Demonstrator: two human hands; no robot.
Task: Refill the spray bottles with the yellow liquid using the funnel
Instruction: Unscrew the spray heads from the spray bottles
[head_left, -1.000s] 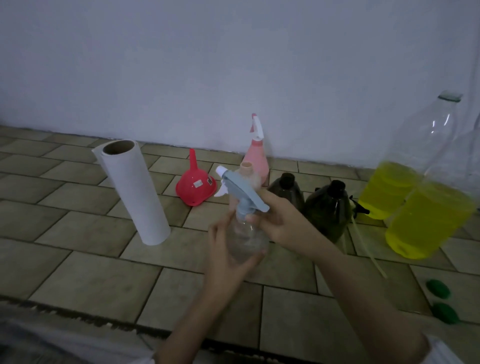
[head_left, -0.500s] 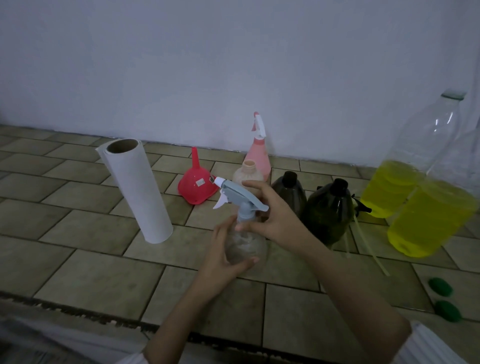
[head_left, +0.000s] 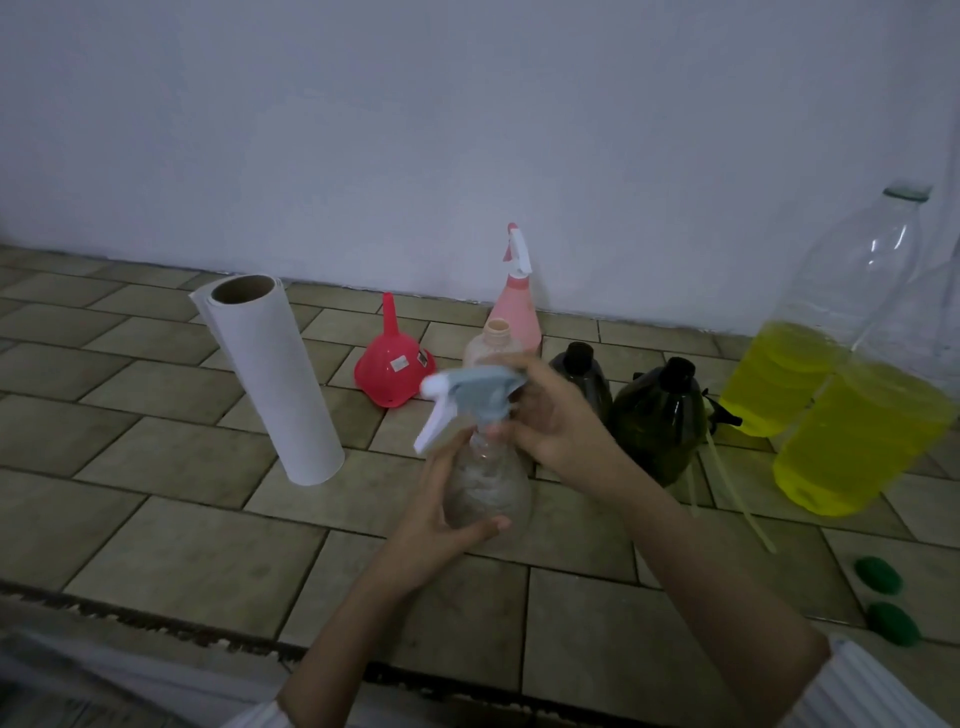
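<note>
Head view: the left hand (head_left: 441, 514) grips the belly of the clear spray bottle (head_left: 491, 480), upright above the tiled floor (head_left: 171, 530). The right hand (head_left: 558, 421) grasps its blue trigger head (head_left: 467, 389) at the neck, directly over the bottle's vertical axis, likely unscrewing it. The red funnel (head_left: 392, 366) sits upturned beyond, nearer the left hand.

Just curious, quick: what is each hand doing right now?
Left hand: holds the clear spray bottle.
Right hand: grips its blue spray head.

Clear spray bottle (head_left: 488, 483) upright, blue trigger head (head_left: 475, 392) on.
</note>
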